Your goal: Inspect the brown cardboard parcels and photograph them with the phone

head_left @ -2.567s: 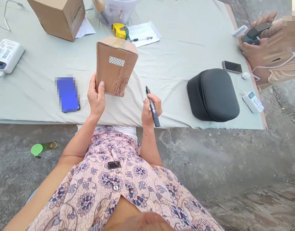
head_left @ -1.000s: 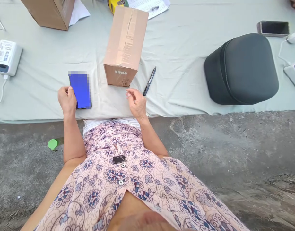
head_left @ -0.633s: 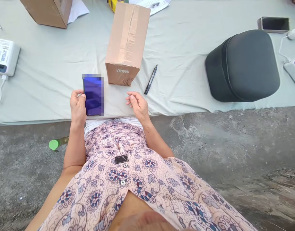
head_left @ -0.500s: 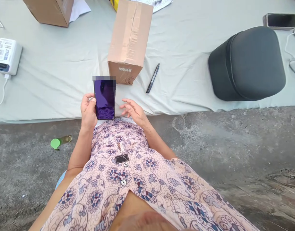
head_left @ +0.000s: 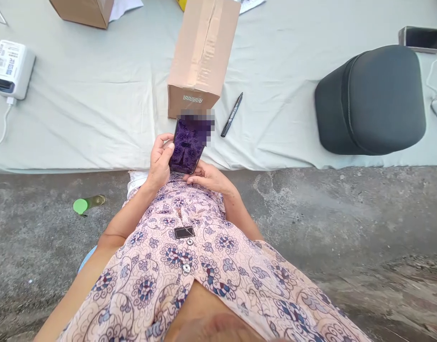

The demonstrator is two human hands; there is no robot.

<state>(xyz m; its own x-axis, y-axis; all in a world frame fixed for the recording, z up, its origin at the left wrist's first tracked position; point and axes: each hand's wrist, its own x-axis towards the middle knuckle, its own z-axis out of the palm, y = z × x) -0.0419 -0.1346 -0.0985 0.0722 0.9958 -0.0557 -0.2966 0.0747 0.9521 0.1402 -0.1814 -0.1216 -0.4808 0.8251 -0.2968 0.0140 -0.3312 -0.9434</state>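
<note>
A phone [head_left: 187,147] with a dark, purple-shining screen is tilted in front of my body, its upper right part blurred out. My left hand [head_left: 161,159] grips its left edge, thumb on the front and fingers round the side. At the lower right corner, my right hand [head_left: 213,178] holds the phone too, with some fingers hidden behind it and the thumb just below the corner. Right behind the phone stands a taped cardboard box [head_left: 200,52]. A black marker pen [head_left: 232,115] lies to the right of the box on the cloth.
The table has a pale cloth [head_left: 97,118]. On it stand a white label printer-like device [head_left: 11,71] with a cable, another cardboard box [head_left: 84,12], a black rounded case [head_left: 371,99] and a dark-topped rectangular object [head_left: 423,39]. A green-capped bottle [head_left: 89,204] is on the concrete floor.
The phone has shifted right and tilted clockwise in my left hand. My right hand, apart from it before with fingers spread, has come to its lower right corner.
</note>
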